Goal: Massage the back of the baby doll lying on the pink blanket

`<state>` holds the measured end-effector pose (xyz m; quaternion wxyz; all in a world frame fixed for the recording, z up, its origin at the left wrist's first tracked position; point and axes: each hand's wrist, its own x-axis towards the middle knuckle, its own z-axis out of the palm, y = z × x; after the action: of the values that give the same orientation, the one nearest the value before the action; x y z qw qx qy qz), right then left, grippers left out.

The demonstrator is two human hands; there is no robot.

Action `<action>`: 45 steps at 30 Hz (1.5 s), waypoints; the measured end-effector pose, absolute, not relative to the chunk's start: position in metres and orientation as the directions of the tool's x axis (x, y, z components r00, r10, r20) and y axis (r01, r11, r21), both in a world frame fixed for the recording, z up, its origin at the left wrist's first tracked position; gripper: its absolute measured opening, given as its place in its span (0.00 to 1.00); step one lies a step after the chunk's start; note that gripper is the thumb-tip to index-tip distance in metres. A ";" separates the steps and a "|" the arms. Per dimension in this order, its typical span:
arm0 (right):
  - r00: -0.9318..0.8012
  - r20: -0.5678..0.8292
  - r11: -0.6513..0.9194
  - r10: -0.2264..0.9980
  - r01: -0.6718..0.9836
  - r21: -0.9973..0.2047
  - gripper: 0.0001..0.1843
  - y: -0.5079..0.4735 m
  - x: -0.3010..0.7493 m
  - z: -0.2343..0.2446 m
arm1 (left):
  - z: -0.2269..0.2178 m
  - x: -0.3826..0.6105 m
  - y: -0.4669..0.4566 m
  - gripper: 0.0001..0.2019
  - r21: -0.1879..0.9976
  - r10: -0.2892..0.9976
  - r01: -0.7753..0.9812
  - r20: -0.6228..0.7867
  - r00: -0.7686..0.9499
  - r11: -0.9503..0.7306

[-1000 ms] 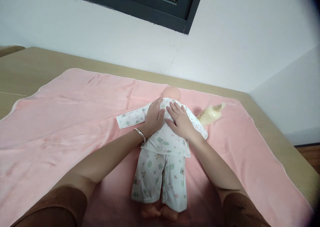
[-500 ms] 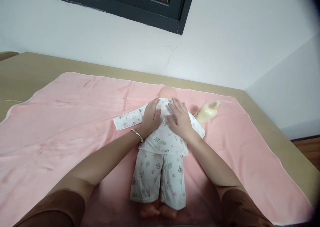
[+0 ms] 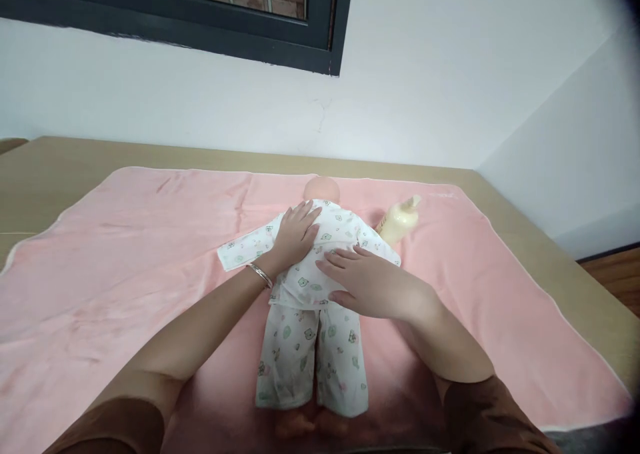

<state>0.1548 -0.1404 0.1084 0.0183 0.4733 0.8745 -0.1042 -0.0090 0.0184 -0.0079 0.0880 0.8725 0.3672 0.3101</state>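
A baby doll (image 3: 323, 191) lies face down, its head away from me and its bare feet toward me. It wears a white printed top (image 3: 310, 277) and matching trousers (image 3: 343, 367). My left hand (image 3: 295, 231), with a silver bangle at the wrist, rests flat on the doll's upper back at the left, fingers stretched out. My right hand (image 3: 367, 281) lies across the middle of the back, its fingers extended and pointing left. Neither hand grips anything. The doll's sleeves spread out to both sides.
A pink blanket (image 3: 165, 241) lies under the doll on a wooden table (image 3: 100, 151). A pale yellow pump bottle (image 3: 400, 219) lies by the doll's right-hand sleeve. Behind are a white wall (image 3: 400, 94) and a dark window frame (image 3: 320, 57).
My right hand has slid from the upper back down toward the doll's waist and turned sideways. My left hand stays on the upper back. The camera view has shifted slightly.
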 end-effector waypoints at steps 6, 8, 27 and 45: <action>-0.445 0.014 0.437 0.895 0.871 -0.224 0.33 -0.170 0.209 0.159 | 0.020 -0.008 0.000 0.27 0.231 0.694 0.655 0.278 0.664 -0.720; -0.327 0.065 0.333 0.943 0.919 -0.212 0.34 -0.180 0.233 0.172 | 0.029 -0.005 -0.019 0.31 0.211 0.660 0.625 0.240 0.712 -0.751; 0.026 -0.038 -0.035 0.999 0.961 -0.276 0.33 -0.118 0.284 0.150 | 0.106 0.136 -0.039 0.37 0.524 0.470 -0.281 -0.272 0.840 0.804; 0.120 0.501 0.058 0.857 0.944 -0.326 0.23 -0.107 0.232 0.138 | 0.113 0.049 -0.090 0.31 0.529 0.464 -0.217 -0.393 0.794 0.820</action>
<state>0.2320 -0.1071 0.1384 -0.3067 0.6826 0.6596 0.0703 0.0488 -0.0895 0.1129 0.9175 0.2354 0.2616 0.1855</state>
